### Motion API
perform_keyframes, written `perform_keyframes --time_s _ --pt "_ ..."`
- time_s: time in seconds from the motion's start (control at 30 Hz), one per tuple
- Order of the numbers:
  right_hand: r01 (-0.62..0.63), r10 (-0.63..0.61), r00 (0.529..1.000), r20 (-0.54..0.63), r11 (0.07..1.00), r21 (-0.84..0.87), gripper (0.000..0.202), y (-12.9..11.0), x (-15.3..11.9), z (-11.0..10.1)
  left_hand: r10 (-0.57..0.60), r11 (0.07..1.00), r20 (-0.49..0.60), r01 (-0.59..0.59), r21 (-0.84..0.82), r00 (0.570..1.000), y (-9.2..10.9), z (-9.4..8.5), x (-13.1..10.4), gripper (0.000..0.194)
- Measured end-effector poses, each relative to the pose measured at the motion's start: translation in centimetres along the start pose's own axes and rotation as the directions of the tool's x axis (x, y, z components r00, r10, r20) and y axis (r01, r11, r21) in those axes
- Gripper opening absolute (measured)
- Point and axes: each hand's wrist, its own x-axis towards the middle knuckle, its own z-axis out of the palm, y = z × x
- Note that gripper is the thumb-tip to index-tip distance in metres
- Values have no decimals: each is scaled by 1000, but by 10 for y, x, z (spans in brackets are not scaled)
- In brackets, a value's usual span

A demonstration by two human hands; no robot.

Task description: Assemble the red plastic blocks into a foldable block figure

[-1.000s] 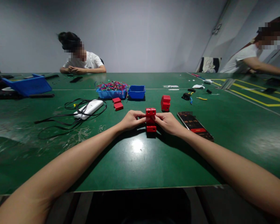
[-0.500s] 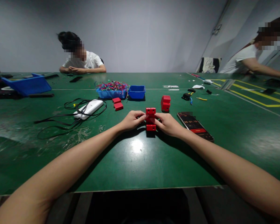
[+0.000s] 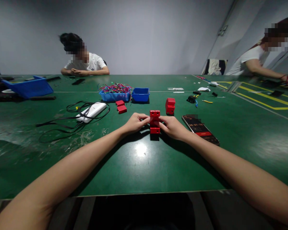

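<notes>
My left hand (image 3: pixel 137 122) and my right hand (image 3: pixel 170 126) grip a red plastic module (image 3: pixel 155 113) from its two sides. It is a blocky housing with a stepped front, two small round holes in its upper part and one hole low down. It stands upright on the green table. Thumb and fingers of each hand press against its sides; the fingertips behind it are hidden. Beyond my right hand stands a similar red module (image 3: pixel 170 106). Further left, past my left hand, red pieces (image 3: pixel 121 107) lie side by side on the table.
A blue bin of coloured wires (image 3: pixel 115 96) and another blue bin (image 3: pixel 140 95) stand ahead. A white power strip (image 3: pixel 92 111) with black cords lies left, a phone (image 3: pixel 200 129) right. One person (image 3: pixel 86 64) sits opposite, another (image 3: pixel 252 62) works far right.
My hands and the red module between them stay practically still. The person at far right has shifted an arm.
</notes>
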Motion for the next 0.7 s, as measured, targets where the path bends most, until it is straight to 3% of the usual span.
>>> perform_keyframes --time_s 0.13,0.23,0.3,0.37,0.4,0.47,0.57,0.7 --pt "-2 2 1000 9 1000 -14 23 1 0 0 -57 998 -65 54 -41 996 1 3 1 44" --pt "-5 6 1000 19 1000 -14 23 1 0 -1 -66 984 -228 101 146 971 1 -1 2 52" --pt "-6 6 1000 25 1000 -19 22 0 0 -1 -21 895 -357 177 409 934 -1 -7 2 54" --pt "-4 5 1000 31 1000 -26 22 -2 -1 -2 29 709 -419 277 649 907 -6 -15 1 48" --pt "-4 5 1000 29 1000 -30 23 -2 -1 -2 32 610 -445 335 718 895 -9 -19 0 52" --pt "-8 9 1000 24 999 -38 23 -3 -2 -2 -71 470 -504 474 744 861 -15 -24 -2 62" --pt "-11 12 1000 20 999 -42 24 -3 -2 -1 -244 396 -503 559 729 829 -21 -28 -3 69" --pt "4 -3 1000 18 999 -44 23 -1 -2 0 -226 406 -439 494 769 870 -21 -26 -3 63"
